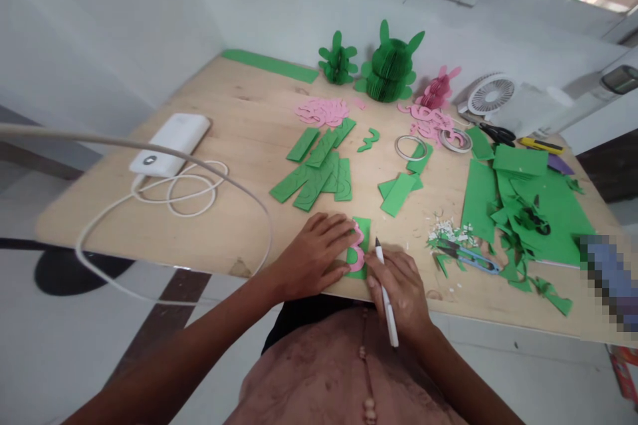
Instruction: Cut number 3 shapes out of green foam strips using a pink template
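A pink curvy cut-out (357, 257) lies on a small green paper strip (365, 229) near the table's front edge. My left hand (315, 255) rests from the left with its fingers spread, fingertips on the cut-out and strip. Wrapped round a white pen (388, 312), my right hand (399, 289) is closed at the strip's right side; the pen's dark tip points up and away, off the paper. Beyond my hands lie several green strips (318, 176) with drawn outlines, and more green strips (397, 194) sit to their right.
A white power bank (172, 145) with a looped cable is at the left. Paper figures (391, 70), pink cut-outs (323, 111) and a fan (491, 93) stand or lie farther back. At the right are blue snips (471, 257), green sheets (481, 202) and scraps.
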Motion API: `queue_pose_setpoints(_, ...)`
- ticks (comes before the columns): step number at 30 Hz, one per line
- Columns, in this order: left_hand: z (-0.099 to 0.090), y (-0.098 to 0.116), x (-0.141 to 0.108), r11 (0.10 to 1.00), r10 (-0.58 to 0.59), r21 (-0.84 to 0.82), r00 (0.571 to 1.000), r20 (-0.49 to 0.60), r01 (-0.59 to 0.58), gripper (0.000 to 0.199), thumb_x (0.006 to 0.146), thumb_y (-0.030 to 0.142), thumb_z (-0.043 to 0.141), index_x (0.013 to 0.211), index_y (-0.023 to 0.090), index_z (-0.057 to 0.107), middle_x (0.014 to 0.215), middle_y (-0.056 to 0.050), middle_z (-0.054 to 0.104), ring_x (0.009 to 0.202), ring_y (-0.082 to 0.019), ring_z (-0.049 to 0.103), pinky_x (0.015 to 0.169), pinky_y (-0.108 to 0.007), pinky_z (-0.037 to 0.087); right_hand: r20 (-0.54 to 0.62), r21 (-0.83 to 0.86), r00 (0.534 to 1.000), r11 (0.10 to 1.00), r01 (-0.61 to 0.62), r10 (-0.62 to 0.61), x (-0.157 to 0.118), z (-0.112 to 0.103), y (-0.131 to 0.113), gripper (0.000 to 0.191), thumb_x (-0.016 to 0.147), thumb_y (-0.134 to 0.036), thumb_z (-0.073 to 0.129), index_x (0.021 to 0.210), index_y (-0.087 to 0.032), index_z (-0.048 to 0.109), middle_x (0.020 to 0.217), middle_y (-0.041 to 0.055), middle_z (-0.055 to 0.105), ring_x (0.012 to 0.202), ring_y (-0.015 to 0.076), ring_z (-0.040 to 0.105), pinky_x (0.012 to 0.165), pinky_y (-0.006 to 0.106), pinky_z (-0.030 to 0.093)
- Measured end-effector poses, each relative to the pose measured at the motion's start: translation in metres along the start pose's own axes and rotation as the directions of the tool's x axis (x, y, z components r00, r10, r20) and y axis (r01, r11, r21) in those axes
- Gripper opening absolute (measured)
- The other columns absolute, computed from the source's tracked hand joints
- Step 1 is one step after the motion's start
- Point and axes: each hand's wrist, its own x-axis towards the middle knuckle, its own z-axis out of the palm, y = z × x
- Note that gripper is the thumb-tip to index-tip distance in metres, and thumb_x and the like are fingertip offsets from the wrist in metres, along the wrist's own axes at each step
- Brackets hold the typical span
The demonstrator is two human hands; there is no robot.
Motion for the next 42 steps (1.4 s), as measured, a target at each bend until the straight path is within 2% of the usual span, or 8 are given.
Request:
queue_pose_setpoints(8,0.0026,0.0023,0.0006,0.999,-0.032,0.004,0.999,0.016,0.032,0.05,0.09,0.033,0.055,0.137,0.019,0.049,0.144,-0.011,0.05,0.137,-0.03,0.037,0.115,-0.05,0.023,-0.026,0.083,0.994,0.992,-0.099,0.102,-0.0003,0.0016,0.0041,0.033,0.091,-0.015,0.047,0.121,-0.02,0.059,0.104,0.0107,0.071,0.103,0.0258,0.065,0.091,0.045,0.049)
queue_pose_setpoints(14,0.0042,0.0049,0.0014,0.998,-0.057,0.013,0.998,0.0,0.057,0.052,0.089,0.034,0.055,0.138,0.017,0.047,0.144,-0.011,0.05,0.137,-0.03,0.038,0.114,-0.05,0.025,-0.018,0.088,0.993,0.99,-0.112,0.114,-0.0007,0.0021,0.0045,0.031,0.091,-0.016,0.048,0.12,-0.02,0.059,0.105,0.0113,0.07,0.102,0.0255,0.064,0.09,0.044,0.049)
queue_pose_setpoints(23,0.0044,0.0058,0.0011,0.998,-0.063,-0.001,0.998,-0.011,0.063,0.051,0.089,0.032,0.055,0.137,0.017,0.047,0.143,-0.01,0.051,0.137,-0.029,0.039,0.114,-0.049,0.025,-0.03,0.05,0.997,0.996,-0.073,0.075,0.0002,0.0006,0.0029,0.031,0.092,-0.014,0.047,0.12,-0.018,0.059,0.107,0.0109,0.071,0.105,0.0248,0.064,0.092,0.043,0.049)
queue_pose_setpoints(29,0.0049,0.0058,0.0009,0.997,-0.071,-0.005,0.997,-0.005,0.071,0.051,0.09,0.035,0.053,0.137,0.018,0.047,0.143,-0.01,0.052,0.137,-0.028,0.038,0.115,-0.049,0.023,0.052,0.04,0.998,0.999,0.032,-0.034,0.0008,0.0006,0.002,0.038,0.093,-0.013,0.048,0.129,-0.019,0.055,0.112,0.0104,0.071,0.107,0.0241,0.063,0.091,0.043,0.048)
queue_pose_setpoints(42,0.0017,0.0036,-0.0019,0.998,-0.051,0.036,0.999,0.007,0.051,0.045,0.09,0.034,0.053,0.132,0.017,0.053,0.145,-0.011,0.05,0.138,-0.029,0.037,0.114,-0.05,0.025,0.078,-0.022,0.996,0.998,0.053,-0.051,-0.0022,0.0046,0.0035,0.036,0.092,-0.009,0.048,0.127,-0.018,0.055,0.112,0.0095,0.072,0.107,0.0238,0.063,0.09,0.041,0.045)
